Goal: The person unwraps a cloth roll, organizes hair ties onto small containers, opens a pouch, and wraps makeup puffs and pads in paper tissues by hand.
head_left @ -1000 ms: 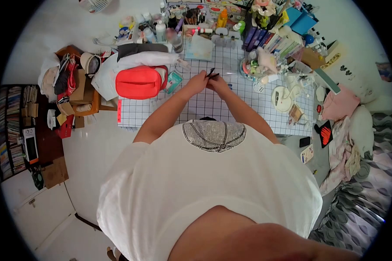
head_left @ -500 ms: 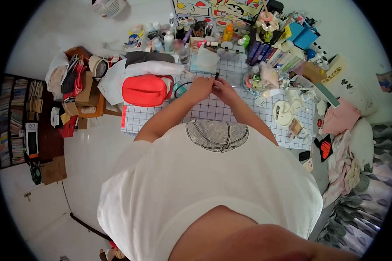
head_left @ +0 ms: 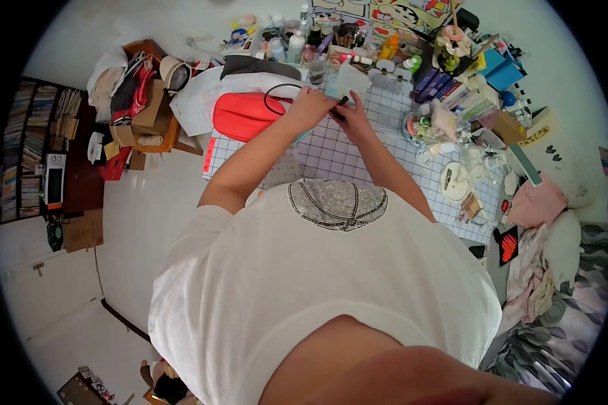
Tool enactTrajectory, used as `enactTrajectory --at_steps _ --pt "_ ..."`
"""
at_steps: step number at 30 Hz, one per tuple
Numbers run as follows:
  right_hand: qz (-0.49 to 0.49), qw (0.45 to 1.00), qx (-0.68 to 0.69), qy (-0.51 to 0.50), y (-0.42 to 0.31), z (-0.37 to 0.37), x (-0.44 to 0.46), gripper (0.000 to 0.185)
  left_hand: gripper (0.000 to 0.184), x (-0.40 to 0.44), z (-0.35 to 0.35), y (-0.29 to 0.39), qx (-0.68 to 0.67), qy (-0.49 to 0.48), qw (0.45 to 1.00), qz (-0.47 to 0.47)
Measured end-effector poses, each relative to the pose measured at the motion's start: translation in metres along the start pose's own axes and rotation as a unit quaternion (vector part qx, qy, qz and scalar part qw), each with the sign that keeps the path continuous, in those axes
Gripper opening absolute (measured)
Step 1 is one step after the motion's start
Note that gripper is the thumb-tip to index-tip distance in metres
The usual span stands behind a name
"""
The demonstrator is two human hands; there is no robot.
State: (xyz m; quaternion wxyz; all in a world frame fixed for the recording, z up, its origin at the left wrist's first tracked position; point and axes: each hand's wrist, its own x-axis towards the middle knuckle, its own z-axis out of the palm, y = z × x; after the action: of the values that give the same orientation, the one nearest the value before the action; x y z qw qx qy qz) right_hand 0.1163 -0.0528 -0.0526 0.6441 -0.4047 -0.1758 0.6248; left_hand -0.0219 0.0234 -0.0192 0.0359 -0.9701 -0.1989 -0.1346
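Observation:
A black cable (head_left: 266, 101) curves out in a loop to the left of my left hand (head_left: 311, 105). That hand is closed on it, fingers bent. My right hand (head_left: 355, 121) pinches a dark end of the cable just beside the left fingertips; a short black plug-like piece (head_left: 344, 100) sticks out between the two hands. Its exact shape is too small to make out. Both hands are raised above the grid-patterned tabletop (head_left: 331, 152). A red pouch (head_left: 244, 119) lies left of my left forearm, and a pale tissue-like sheet (head_left: 352, 79) sits just beyond my fingers.
Bottles (head_left: 296, 48) and cosmetics line the back of the table. Books (head_left: 476, 96) and a jar of small items (head_left: 434, 125) stand on the right, near a white round base (head_left: 456, 182). A chair piled with boxes (head_left: 152, 108) is to the left.
My hands have moved slightly farther from my body with the cable, and its loop now stands out more to the left. The view has shifted, so the table appears farther right.

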Motion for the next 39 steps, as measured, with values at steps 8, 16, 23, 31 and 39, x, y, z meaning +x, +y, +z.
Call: enactTrajectory --at_steps 8,16,23,31,39 --pt "0.029 0.993 -0.096 0.068 0.020 0.017 0.037 0.047 0.028 -0.013 -0.001 -0.117 -0.010 -0.048 0.995 -0.088" --pt "0.025 0.971 -0.092 0.218 0.048 -0.061 0.007 0.022 0.028 -0.012 0.072 -0.180 -0.007 -0.152 0.977 -0.151" --pt "0.029 0.952 -0.072 0.298 0.059 -0.116 -0.018 0.013 0.031 -0.008 0.088 -0.185 -0.038 -0.228 0.953 -0.196" --pt "-0.015 0.929 -0.072 0.363 0.059 -0.128 -0.026 0.010 0.032 -0.002 0.081 -0.158 -0.040 -0.150 0.978 -0.140" --pt "-0.120 0.878 -0.079 0.456 0.058 -0.175 -0.051 0.008 0.023 0.006 0.053 -0.089 -0.232 -0.010 0.972 -0.017"
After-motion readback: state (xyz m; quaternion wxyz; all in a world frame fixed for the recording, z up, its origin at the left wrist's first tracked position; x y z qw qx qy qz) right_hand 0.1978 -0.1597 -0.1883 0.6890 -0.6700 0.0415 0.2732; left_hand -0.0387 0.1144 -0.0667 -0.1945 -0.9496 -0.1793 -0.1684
